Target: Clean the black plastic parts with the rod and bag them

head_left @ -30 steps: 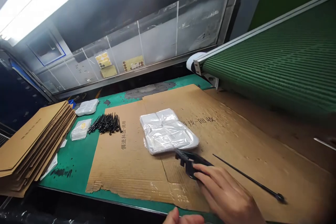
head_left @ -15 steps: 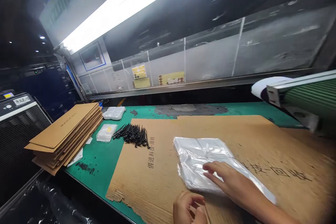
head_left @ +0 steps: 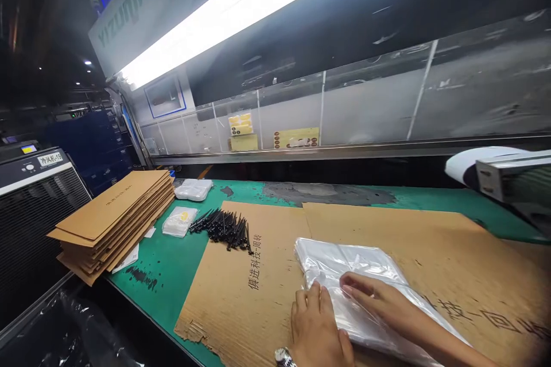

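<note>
A stack of clear plastic bags (head_left: 370,264) lies flat on a cardboard sheet in front of me. My left hand (head_left: 316,321), with a metal watch at its wrist, rests along the near left edge of the stack. Its fingers stretch forward and the tips touch the film. Over the middle of the stack, my right hand (head_left: 374,298) has its fingers bent toward the thumb, seemingly pinching film of the top plastic bag. A pile of black cable ties (head_left: 226,228) lies to the left of the stack, partly on the cardboard.
The cardboard sheet (head_left: 241,309) covers much of the green table (head_left: 163,292). Folded brown cartons (head_left: 114,206) are piled at the left. Two small bundles of clear bags (head_left: 193,189) lie beyond. A conveyor end (head_left: 495,175) juts in at the right, below a machine's lit front.
My left hand has moved up and forward from the near edge onto the plastic bags, its fingers straightening. My right hand stays over the stack. The view has shifted slightly.
</note>
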